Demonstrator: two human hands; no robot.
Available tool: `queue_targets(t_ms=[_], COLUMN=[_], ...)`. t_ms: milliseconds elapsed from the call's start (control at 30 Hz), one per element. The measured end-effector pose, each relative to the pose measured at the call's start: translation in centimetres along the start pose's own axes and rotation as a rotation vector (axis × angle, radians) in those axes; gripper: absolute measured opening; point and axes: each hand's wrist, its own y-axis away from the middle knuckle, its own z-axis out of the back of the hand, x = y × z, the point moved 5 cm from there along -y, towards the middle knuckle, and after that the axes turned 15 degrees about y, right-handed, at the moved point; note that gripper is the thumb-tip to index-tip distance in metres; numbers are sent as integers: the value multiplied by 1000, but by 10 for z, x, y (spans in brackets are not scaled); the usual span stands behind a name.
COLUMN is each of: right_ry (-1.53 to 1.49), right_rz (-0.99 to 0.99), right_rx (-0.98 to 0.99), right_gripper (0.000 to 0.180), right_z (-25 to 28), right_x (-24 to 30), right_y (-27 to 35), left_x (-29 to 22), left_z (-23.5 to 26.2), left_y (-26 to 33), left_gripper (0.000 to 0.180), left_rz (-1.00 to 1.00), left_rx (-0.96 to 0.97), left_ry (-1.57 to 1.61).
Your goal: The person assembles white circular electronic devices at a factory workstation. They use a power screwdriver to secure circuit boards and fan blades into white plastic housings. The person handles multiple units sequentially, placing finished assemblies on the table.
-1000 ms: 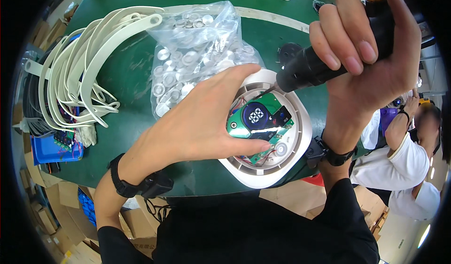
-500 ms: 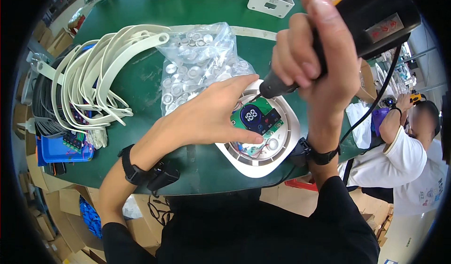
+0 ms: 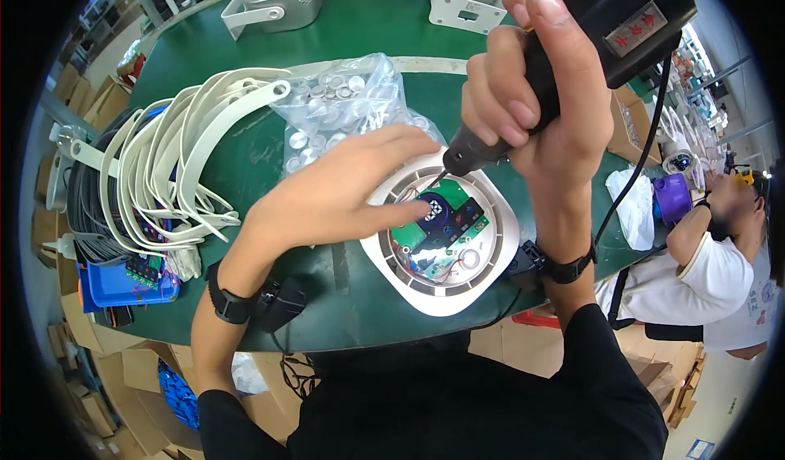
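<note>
My right hand [image 3: 556, 92] is closed around a black electric screwdriver [image 3: 605, 51], tilted with its bit down at the upper left edge of a green circuit board [image 3: 451, 190]. The board, with a dark round display panel, lies inside a white round-cornered plastic housing [image 3: 441, 303]. My left hand [image 3: 327, 186] lies across the housing's left side, fingers stretched out along the upper rim and thumb over the board. Thin wires and a small round part show inside the housing. The screw, if any, under the bit is too small to make out.
A clear bag of silvery round caps [image 3: 327, 88] lies behind my left hand. At left are stacked cream curved bands [image 3: 208, 145] and a blue tray [image 3: 131, 291]. Grey and white housings [image 3: 466, 10] stand at the back. A cable [image 3: 638, 182] trails from the screwdriver; a co-worker [image 3: 695, 272] sits at right.
The view has shifted, bringing more of the table's back into sight. My left thumb has moved from the board's lower part up onto the display. The screwdriver bit stays near the board's upper left edge.
</note>
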Motion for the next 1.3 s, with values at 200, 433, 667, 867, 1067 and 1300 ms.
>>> queue_targets(t_ms=[200, 433, 667, 867, 1067, 1300], right_ry=[-40, -68, 366, 468, 1147, 625], right_rz=[50, 141, 219, 588, 523, 585], right_rx=[-49, -255, -508, -852, -1261, -1478], right_gripper=[19, 33, 21, 16, 20, 20], right_z=[7, 79, 146, 256, 407, 416], right_x=[18, 24, 38, 59, 30, 19], right_y=[-11, 2, 53, 44, 46, 98], left_x=[-3, -5, -39, -40, -38, -40], left_z=[8, 7, -39, -52, -57, -52], left_y=[-1, -1, -1, -12, -19, -8], left_gripper=[26, 33, 75, 73, 74, 73], left_rz=[108, 149, 56, 29, 9, 45], left_rx=[-2, 42, 286, 169, 180, 182], left_ry=[18, -49, -343, -382, -348, -384])
